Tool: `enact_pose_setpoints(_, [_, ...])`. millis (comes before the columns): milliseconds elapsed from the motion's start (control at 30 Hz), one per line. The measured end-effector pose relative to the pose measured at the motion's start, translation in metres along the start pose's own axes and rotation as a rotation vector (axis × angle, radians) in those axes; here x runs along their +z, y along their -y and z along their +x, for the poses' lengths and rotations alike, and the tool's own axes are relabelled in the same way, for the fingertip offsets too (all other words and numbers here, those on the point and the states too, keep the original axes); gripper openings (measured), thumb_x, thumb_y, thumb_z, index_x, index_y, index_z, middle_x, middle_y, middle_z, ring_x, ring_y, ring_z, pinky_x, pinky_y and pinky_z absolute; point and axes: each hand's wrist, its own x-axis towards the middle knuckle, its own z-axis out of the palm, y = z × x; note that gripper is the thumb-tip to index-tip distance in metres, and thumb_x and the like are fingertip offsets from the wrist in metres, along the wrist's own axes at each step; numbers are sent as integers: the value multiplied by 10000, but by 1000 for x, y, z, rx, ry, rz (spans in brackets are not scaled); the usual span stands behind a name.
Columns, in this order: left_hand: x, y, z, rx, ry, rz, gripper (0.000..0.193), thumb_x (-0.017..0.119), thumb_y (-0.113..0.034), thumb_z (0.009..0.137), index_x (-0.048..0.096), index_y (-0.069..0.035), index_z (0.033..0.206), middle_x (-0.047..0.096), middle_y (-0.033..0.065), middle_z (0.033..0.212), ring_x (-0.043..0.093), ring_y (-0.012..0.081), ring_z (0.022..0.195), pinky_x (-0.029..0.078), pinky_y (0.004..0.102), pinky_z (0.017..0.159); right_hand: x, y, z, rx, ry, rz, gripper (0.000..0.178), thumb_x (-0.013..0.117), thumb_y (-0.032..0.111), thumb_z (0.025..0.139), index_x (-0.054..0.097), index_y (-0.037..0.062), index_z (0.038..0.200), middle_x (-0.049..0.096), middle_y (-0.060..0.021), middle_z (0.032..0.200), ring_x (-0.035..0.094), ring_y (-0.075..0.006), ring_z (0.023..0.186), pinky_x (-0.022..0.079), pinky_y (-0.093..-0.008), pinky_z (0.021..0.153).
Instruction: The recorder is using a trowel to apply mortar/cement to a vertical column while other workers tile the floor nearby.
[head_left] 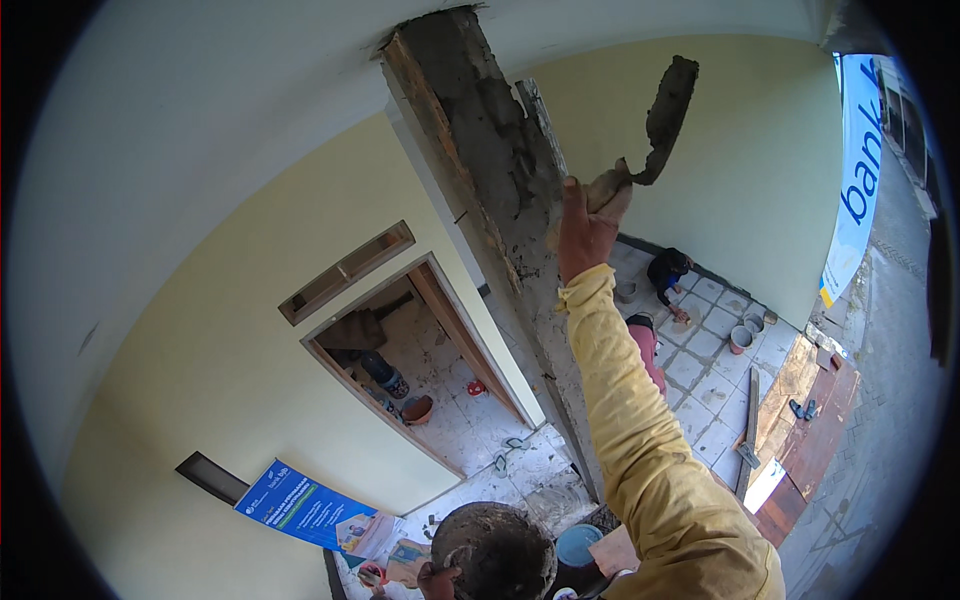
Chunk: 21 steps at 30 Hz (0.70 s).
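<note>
In the head view, our two hands are well apart. Our right hand [588, 235] is closed around the handle of a trowel [670, 115], whose mortar-coated blade is raised to the right of a column [540, 300], apart from its right edge. Our left hand [438, 580], partly cut off below, grips the left rim of a dark bucket [543, 540]. Grey mortar [470, 95] covers the column's upper face. Down on the tiled floor [705, 385], a co-worker [664, 270] crouches near its wall edge, and small pails [740, 342] stand near its outer edge.
</note>
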Motion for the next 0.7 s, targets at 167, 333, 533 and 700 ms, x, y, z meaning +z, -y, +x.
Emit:
enact_pose_setpoints(167, [35, 35, 25, 0, 49, -263, 253, 703, 33, 749, 528, -149, 728, 497, -44, 677, 455, 109, 632, 435, 285, 601, 41, -77, 85, 35, 17, -375, 663, 637, 197, 883, 309, 0, 1424, 507, -303, 1314, 500, -457, 1214, 412, -438, 1028])
enact_pose_setpoints(333, [-28, 13, -18, -77, -124, -490, 120, 708, -59, 764, 607, -106, 807, 572, 33, 669, 527, 168, 586, 458, 323, 528, 50, -8, -58, 153, 941, -260, 672, 630, 272, 860, 344, 19, 1413, 578, -331, 1180, 573, -480, 1085, 469, -495, 937])
enact_pose_setpoints(533, [7, 10, -5, 116, -36, -483, 278, 668, 46, 652, 668, -21, 922, 678, 75, 850, 636, 199, 723, 518, 335, 643, -156, 28, -223, 481, 1278, -151, 462, 664, 228, 874, 467, 49, 1251, 552, -135, 834, 547, -291, 718, 471, -384, 686])
enact_pose_setpoints(700, [55, -50, -24, 301, 85, -199, 314, 627, 76, 642, 655, -38, 933, 682, 24, 908, 627, 140, 799, 492, 284, 741, -287, 95, -233, 1661, 1277, -100, 269, 616, 232, 919, 548, 54, 1108, 524, 4, 737, 515, -91, 580, 453, -267, 524])
